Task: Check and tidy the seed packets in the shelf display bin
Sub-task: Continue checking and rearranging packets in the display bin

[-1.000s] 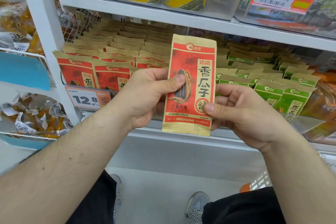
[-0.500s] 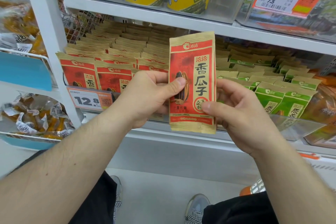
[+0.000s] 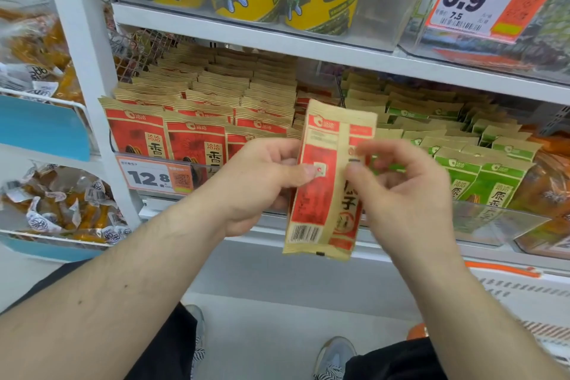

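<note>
Between the thumb and fingers of the left hand [image 3: 259, 185] a red seed packet [image 3: 330, 182] was pinched upright, back and barcode facing the person, just in front of the shelf bin [image 3: 197, 168]. Beside it the right hand [image 3: 404, 194], blurred, curled its fingertips [image 3: 357, 168] against the packet's right edge, though whether they truly gripped it I could not tell. Behind stood rows of red packets [image 3: 191, 139] above a 12.8 tag [image 3: 154, 177], with green packets [image 3: 481, 170] to their right.

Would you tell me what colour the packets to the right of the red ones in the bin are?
Green with tan tops, seen in the head view.
</note>
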Demonstrator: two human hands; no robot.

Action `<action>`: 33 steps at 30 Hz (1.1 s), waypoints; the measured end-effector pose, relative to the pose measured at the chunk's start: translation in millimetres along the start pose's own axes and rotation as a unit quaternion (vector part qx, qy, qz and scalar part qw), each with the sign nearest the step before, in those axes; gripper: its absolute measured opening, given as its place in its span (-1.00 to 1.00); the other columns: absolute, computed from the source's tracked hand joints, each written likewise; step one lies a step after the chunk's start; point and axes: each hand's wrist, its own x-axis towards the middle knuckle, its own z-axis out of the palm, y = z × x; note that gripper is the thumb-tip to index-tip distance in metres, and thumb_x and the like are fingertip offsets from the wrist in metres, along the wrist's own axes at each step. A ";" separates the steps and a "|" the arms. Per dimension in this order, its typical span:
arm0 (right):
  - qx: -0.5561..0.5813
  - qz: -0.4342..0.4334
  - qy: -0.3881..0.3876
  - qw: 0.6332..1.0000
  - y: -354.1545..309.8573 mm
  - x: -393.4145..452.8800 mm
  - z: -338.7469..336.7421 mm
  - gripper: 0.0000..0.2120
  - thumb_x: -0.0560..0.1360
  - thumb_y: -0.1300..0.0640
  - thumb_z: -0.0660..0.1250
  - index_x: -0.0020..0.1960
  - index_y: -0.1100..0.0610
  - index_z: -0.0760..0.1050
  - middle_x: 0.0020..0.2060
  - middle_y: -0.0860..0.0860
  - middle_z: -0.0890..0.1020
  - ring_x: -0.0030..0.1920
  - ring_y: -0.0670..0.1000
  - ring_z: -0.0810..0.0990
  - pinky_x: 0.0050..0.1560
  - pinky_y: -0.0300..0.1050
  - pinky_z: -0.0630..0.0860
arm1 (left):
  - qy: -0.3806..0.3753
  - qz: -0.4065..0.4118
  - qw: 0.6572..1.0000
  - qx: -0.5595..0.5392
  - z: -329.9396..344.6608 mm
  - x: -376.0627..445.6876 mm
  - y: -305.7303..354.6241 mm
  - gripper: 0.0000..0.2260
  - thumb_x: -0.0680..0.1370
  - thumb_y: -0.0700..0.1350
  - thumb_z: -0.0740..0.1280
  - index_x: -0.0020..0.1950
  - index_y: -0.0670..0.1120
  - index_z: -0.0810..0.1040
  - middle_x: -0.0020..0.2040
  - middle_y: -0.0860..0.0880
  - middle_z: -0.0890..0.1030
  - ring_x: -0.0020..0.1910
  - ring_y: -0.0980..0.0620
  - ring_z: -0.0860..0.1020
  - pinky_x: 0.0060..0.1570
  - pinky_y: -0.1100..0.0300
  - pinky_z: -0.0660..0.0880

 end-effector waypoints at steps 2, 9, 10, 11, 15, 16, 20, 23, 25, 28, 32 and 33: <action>0.058 0.084 0.020 0.995 -1.0 9.0 -7.4 -0.85 0.47 0.15 0.44 0.01 -0.01 0.57 -0.14 -0.06 0.57 -0.30 -0.05 0.53 -0.35 -0.08 0.57 | -0.044 -0.013 0.999 0.016 -0.8 -0.3 -2.9 -0.79 0.58 -0.32 0.25 0.16 -0.19 0.59 -0.04 -0.15 0.70 -0.10 -0.08 0.68 -0.11 -0.03 0.62; 0.128 0.132 -0.012 0.983 1.0 11.6 -15.6 -0.89 0.52 0.18 0.38 -0.16 0.20 0.57 -0.36 0.05 0.62 -0.55 -0.18 0.47 -0.55 -0.36 0.33 | -0.065 -0.020 0.997 0.024 3.1 2.8 -5.6 -0.78 0.53 -0.31 0.30 0.15 -0.16 0.59 0.01 -0.14 0.70 -0.06 -0.08 0.68 -0.09 -0.02 0.61; 0.122 0.119 -0.020 0.985 0.5 10.3 -15.3 -0.84 0.52 0.20 0.38 -0.23 0.22 0.57 -0.43 0.03 0.59 -0.58 -0.17 0.44 -0.56 -0.35 0.32 | -0.044 -0.016 0.999 0.020 5.3 3.3 -5.5 -0.80 0.50 -0.23 0.35 0.11 -0.14 0.61 -0.03 -0.12 0.71 -0.09 -0.06 0.68 -0.12 0.00 0.62; 0.112 0.105 -0.028 0.988 0.8 9.5 -14.7 -0.81 0.51 0.20 0.39 -0.26 0.24 0.56 -0.49 0.01 0.57 -0.59 -0.17 0.42 -0.57 -0.34 0.30 | -0.014 -0.009 1.000 0.012 6.9 4.2 -5.8 -0.79 0.45 -0.12 0.37 0.06 -0.12 0.62 -0.08 -0.10 0.71 -0.14 -0.03 0.68 -0.17 0.03 0.63; 0.111 0.114 -0.049 0.986 -2.7 6.9 -12.1 -0.74 0.56 0.18 0.33 -0.28 0.25 0.57 -0.63 -0.09 0.49 -0.62 -0.17 0.42 -0.59 -0.32 0.32 | 0.064 0.005 0.998 -0.018 5.4 7.0 -8.8 -0.71 0.37 0.04 0.34 -0.06 -0.14 0.65 -0.19 -0.08 0.70 -0.24 0.01 0.65 -0.29 0.13 0.59; 0.124 0.124 -0.053 0.983 -4.7 6.7 -12.1 -0.74 0.57 0.19 0.31 -0.26 0.28 0.57 -0.64 -0.08 0.49 -0.63 -0.17 0.42 -0.60 -0.32 0.32 | 0.062 0.000 0.998 -0.024 4.7 7.1 -8.8 -0.69 0.38 0.04 0.34 -0.05 -0.16 0.65 -0.18 -0.09 0.70 -0.23 0.00 0.65 -0.29 0.13 0.59; 0.146 0.141 -0.056 0.978 -5.9 8.0 -12.9 -0.72 0.58 0.19 0.29 -0.23 0.34 0.55 -0.66 -0.06 0.47 -0.66 -0.15 0.40 -0.63 -0.32 0.29 | 0.036 -0.014 0.999 -0.034 3.4 6.7 -7.7 -0.67 0.39 0.01 0.34 0.01 -0.18 0.64 -0.14 -0.11 0.71 -0.21 -0.01 0.66 -0.28 0.11 0.61; 0.158 0.144 -0.034 0.976 0.0 11.8 -14.6 -0.71 0.58 0.15 0.30 -0.22 0.33 0.54 -0.64 -0.03 0.45 -0.62 -0.07 0.34 -0.60 -0.25 0.27 | -0.011 -0.031 0.999 0.001 2.6 5.0 -8.1 -0.74 0.37 -0.07 0.38 0.00 -0.14 0.65 -0.12 -0.13 0.71 -0.20 -0.03 0.68 -0.25 0.08 0.64; 0.167 0.148 -0.038 0.974 2.9 14.1 -16.8 -0.72 0.57 0.12 0.31 -0.22 0.30 0.54 -0.62 -0.02 0.45 -0.58 -0.04 0.33 -0.59 -0.21 0.27 | -0.014 -0.029 0.999 0.007 3.4 4.2 -9.3 -0.77 0.36 -0.09 0.38 -0.03 -0.13 0.66 -0.14 -0.12 0.71 -0.23 -0.02 0.68 -0.27 0.09 0.64; 0.148 0.158 -0.112 0.970 1.7 14.0 -20.6 -0.78 0.54 0.14 0.34 -0.16 0.30 0.55 -0.59 -0.08 0.50 -0.58 -0.10 0.36 -0.57 -0.27 0.27 | 0.021 -0.009 1.000 -0.021 4.7 5.7 -8.9 -0.78 0.37 -0.08 0.37 -0.04 -0.11 0.65 -0.19 -0.08 0.71 -0.27 0.02 0.67 -0.36 0.14 0.61; 0.106 0.162 -0.190 0.962 6.0 13.1 -19.9 -0.70 0.48 0.13 0.39 -0.19 0.40 0.53 -0.53 0.03 0.57 -0.57 -0.06 0.42 -0.55 -0.25 0.32 | 0.044 -0.004 0.996 -0.075 2.6 7.1 -5.0 -0.76 0.38 -0.06 0.36 -0.01 -0.12 0.65 -0.15 -0.11 0.71 -0.23 -0.02 0.67 -0.33 0.09 0.63; 0.114 0.160 -0.176 0.965 7.9 14.0 -19.2 -0.69 0.49 0.13 0.39 -0.21 0.40 0.52 -0.53 0.05 0.58 -0.58 -0.05 0.41 -0.55 -0.24 0.33 | 0.029 -0.014 0.996 -0.078 1.9 6.4 -4.2 -0.73 0.39 -0.06 0.36 0.03 -0.13 0.64 -0.12 -0.12 0.71 -0.20 -0.04 0.68 -0.31 0.08 0.63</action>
